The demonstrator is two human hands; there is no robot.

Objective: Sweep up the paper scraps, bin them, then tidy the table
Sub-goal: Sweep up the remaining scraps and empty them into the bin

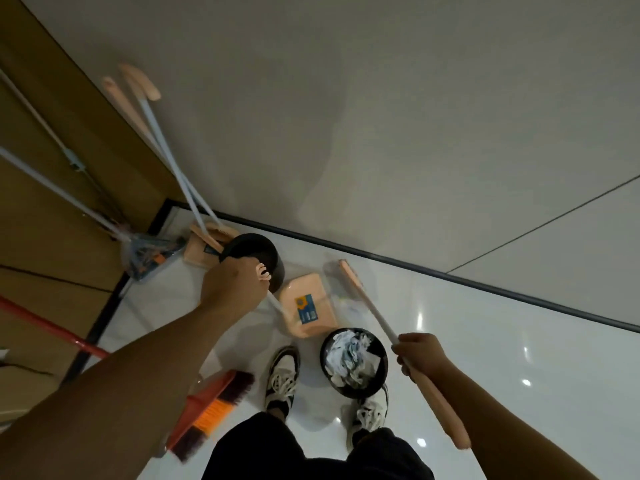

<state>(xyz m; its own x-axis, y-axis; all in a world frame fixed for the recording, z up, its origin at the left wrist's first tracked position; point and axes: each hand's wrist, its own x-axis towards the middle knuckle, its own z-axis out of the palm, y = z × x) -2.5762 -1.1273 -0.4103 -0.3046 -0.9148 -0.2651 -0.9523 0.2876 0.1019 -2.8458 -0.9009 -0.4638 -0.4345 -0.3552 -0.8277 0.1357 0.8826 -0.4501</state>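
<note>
My left hand [230, 287] grips the peach top of a white pole that runs down to a peach dustpan [311, 317] lying on the white floor. My right hand [420, 355] is closed around the handle of a peach broom [349, 280], whose head rests on the floor just right of the dustpan. A black bin [379, 372] filled with white paper scraps [349, 356] stands between my hands, by my right shoe. I see no loose scraps on the floor.
A second black bin [256, 249] stands behind my left hand. Another peach broom and dustpan set [201, 251] and a mop [149, 254] lean in the corner against the wooden wall. A red broom [214, 407] lies at lower left. My shoes [282, 375] are below.
</note>
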